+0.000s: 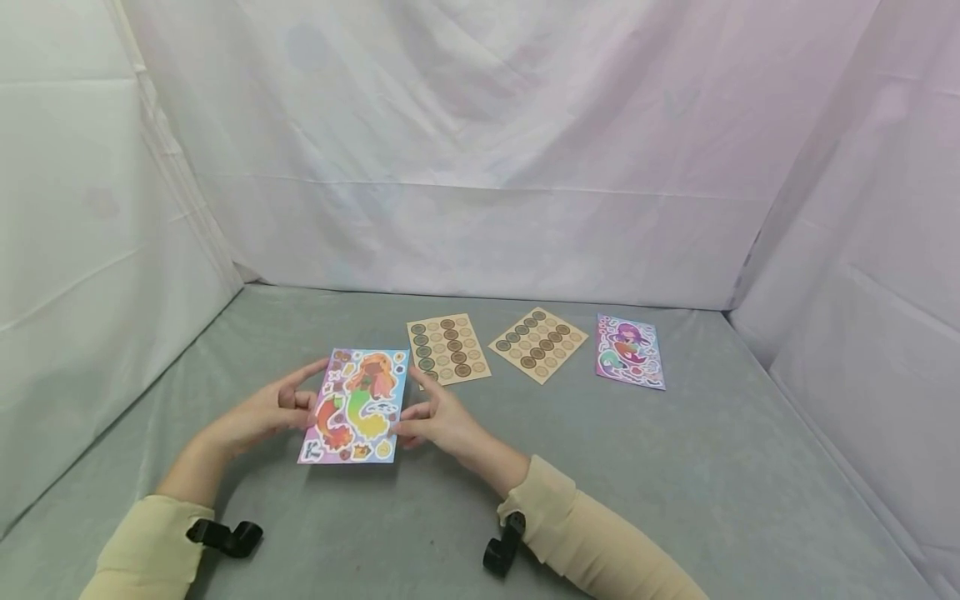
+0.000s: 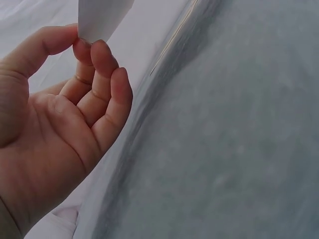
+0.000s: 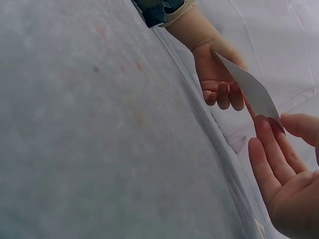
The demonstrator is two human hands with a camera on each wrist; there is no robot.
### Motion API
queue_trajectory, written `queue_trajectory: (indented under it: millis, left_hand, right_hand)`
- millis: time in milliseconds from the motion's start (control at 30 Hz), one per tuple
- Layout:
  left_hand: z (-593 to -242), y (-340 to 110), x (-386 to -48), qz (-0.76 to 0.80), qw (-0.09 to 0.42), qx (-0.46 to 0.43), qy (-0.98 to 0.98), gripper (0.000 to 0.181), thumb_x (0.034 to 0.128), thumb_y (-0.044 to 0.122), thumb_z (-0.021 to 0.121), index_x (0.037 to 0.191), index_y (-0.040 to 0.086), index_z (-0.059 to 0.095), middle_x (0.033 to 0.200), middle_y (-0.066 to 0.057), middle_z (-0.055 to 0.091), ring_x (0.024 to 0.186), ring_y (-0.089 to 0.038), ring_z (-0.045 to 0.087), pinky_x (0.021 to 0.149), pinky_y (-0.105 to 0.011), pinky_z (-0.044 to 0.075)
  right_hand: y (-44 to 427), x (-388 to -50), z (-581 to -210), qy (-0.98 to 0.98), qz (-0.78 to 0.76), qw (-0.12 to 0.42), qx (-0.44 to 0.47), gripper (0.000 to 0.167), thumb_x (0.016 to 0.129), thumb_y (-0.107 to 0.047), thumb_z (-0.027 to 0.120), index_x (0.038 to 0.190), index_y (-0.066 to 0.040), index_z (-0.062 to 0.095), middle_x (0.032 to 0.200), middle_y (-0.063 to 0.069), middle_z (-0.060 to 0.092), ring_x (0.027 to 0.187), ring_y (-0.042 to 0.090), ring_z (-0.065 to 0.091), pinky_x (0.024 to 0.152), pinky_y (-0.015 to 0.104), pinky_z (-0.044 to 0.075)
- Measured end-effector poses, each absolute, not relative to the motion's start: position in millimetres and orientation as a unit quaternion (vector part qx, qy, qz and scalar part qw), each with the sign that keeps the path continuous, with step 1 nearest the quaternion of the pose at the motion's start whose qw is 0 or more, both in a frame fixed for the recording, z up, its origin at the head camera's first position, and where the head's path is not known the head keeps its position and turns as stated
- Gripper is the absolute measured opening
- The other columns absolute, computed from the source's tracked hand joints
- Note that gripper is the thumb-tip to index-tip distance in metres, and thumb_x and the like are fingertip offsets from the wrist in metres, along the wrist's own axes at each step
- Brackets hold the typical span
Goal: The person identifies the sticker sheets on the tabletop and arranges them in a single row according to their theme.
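Both hands hold up a mermaid sticker sheet (image 1: pixel 360 408) with a pink-to-blue ground, above the grey table at left of centre. The left hand (image 1: pixel 262 410) pinches its left edge between thumb and fingers; the right hand (image 1: pixel 442 417) pinches the right edge. From below, the left wrist view shows a corner of the sheet's plain back (image 2: pixel 102 20) between the left thumb and fingers. In the right wrist view the back of the sheet (image 3: pixel 251 92) appears slightly bowed, spanning from one hand to the other.
Behind the hands lie two tan sheets of round stickers, one nearer (image 1: pixel 450 348) and one turned diagonally (image 1: pixel 538 345). A purple mermaid sticker sheet (image 1: pixel 630 352) lies farther right. White cloth walls (image 1: pixel 480 233) enclose the grey tabletop (image 1: pixel 637 475) at back and sides.
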State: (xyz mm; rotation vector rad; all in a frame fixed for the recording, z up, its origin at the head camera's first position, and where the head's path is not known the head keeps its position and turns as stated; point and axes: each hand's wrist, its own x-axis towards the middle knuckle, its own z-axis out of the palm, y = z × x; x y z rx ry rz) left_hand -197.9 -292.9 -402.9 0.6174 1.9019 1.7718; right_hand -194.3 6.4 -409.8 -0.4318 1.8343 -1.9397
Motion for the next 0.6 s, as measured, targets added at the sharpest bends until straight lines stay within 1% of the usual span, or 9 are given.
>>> queue_trajectory:
  millis: [233,433,600]
  left_hand:
    - [-404.3,-297.0,-198.0,0.637,0.265,0.225,0.688,0.091,0.0914,-0.007,0.055,0.149,0.003,-0.015,0.106,-0.017,0.067,0.093,-0.022,0.065,0.085,-0.033,0.051]
    - [-404.6,-298.3,-197.6,0.625,0.277,0.222,0.695,0.095,0.0907,-0.007,0.056,0.149,0.006,-0.018,0.105,-0.017,0.067,0.093,-0.021,0.064,0.085,-0.034,0.050]
    - [-404.7,-298.0,-197.1,0.623,0.286,0.225,0.692,0.095,0.0903,-0.007,0.056,0.150,0.007,-0.017,0.106,-0.018,0.066,0.094,-0.021,0.064,0.086,-0.034,0.050]
  right_hand:
    - [5.3,-191.4,-411.6,0.671,-0.688,0.229,-0.157,0.087,0.081,0.009,0.070,0.152,-0.012,0.024,0.084,0.017,0.070,0.065,0.025,0.067,0.064,0.039,0.057]
    - [4.2,-187.3,-409.8,0.682,-0.676,0.236,-0.149,0.090,0.080,0.009,0.070,0.152,-0.012,0.022,0.083,0.016,0.070,0.065,0.023,0.067,0.062,0.038,0.057]
    - [3.1,-184.3,-410.0,0.691,-0.665,0.245,-0.140,0.091,0.079,0.010,0.070,0.153,-0.010,0.020,0.083,0.016,0.070,0.066,0.025,0.068,0.061,0.038,0.057]
